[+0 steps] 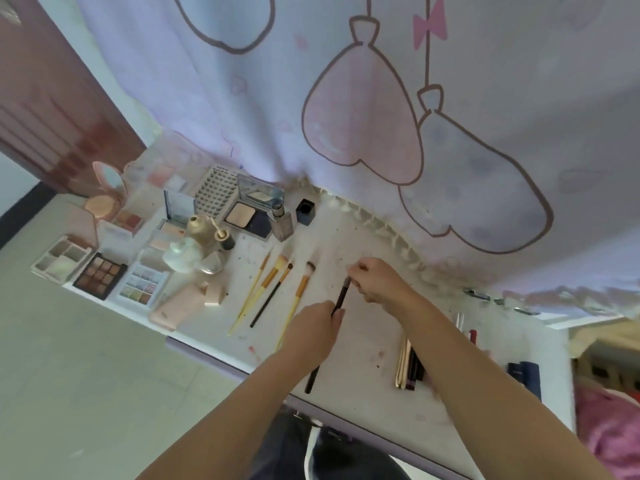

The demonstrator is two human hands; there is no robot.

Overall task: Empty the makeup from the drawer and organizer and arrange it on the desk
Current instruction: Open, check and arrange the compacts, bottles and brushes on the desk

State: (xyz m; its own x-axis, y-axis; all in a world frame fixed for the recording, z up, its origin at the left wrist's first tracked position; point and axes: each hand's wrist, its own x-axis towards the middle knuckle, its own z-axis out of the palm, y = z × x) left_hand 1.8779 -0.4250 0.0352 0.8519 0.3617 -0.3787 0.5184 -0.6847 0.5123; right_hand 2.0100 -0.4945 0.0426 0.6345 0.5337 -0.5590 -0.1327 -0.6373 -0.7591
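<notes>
Dark-handled brush (341, 296): long axis runs diagonally across the desk (363, 341), head end toward the curtain (346, 98), butt end toward the desk's near edge. It lies over the middle of the desk, to the right of the row of yellow-handled brushes (273, 282).

Left hand (317, 329): reaches in from the near edge, fingers curled round the lower handle, thumb along the shaft. A dark handle end (311, 377) shows below this hand, over the near part of the desk; whether it belongs to the same brush cannot be told.

Right hand (375, 278): at the brush's head end, fingertips bunched and pinching at the ferrule or bristles; the exact contact is blurred. Both forearms bare.

Landmark: yellow-handled brushes. Left of them, a pink case (176, 310), a pastel palette (143, 282), a brown eyeshadow palette (100, 275) and a white compartment tray (60, 259); tray contents unclear. Beyond them toward the curtain, an open powder compact (247, 218), a glass bottle (281, 221) and a dark square pot (305, 211). Well to their right, under the right forearm, a bundle of slim sticks (408, 365).
</notes>
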